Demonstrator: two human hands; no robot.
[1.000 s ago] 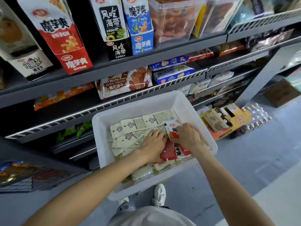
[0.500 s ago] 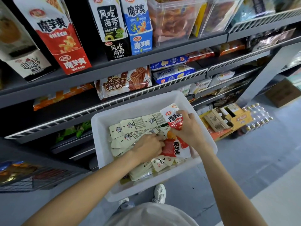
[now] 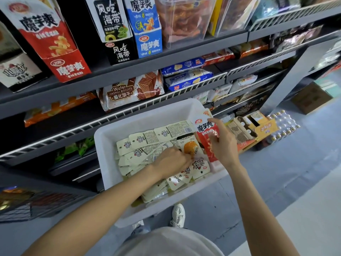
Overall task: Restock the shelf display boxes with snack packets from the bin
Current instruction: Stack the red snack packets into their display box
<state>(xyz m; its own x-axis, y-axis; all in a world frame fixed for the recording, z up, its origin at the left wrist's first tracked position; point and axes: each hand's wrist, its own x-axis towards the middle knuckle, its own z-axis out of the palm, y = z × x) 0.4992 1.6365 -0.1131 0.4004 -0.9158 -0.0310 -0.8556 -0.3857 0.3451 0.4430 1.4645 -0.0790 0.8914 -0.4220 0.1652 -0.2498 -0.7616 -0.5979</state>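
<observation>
A white plastic bin (image 3: 147, 119) sits against the lower shelf, holding several cream snack packets (image 3: 147, 139). My right hand (image 3: 221, 145) is closed on a red and white snack packet (image 3: 204, 130), lifted over the bin's right rim. My left hand (image 3: 169, 161) rests low in the bin on the cream packets, pinching at a packet with an orange picture (image 3: 191, 146); whether it grips it I cannot tell. On the upper shelf stand the display boxes: a red one (image 3: 55, 43), a black one (image 3: 114, 34) and a blue one (image 3: 147, 28).
Dark shelves with white wire rails (image 3: 147, 106) run across the view. Wafer biscuit bags (image 3: 129, 89) lie on the middle shelf. Cardboard boxes (image 3: 249, 128) and a pack of bottles (image 3: 282, 124) sit on the floor to the right. My shoe (image 3: 178, 215) is below the bin.
My right hand has pulled the red and white packet up out of the bin and to the right. My left hand stays down among the cream packets.
</observation>
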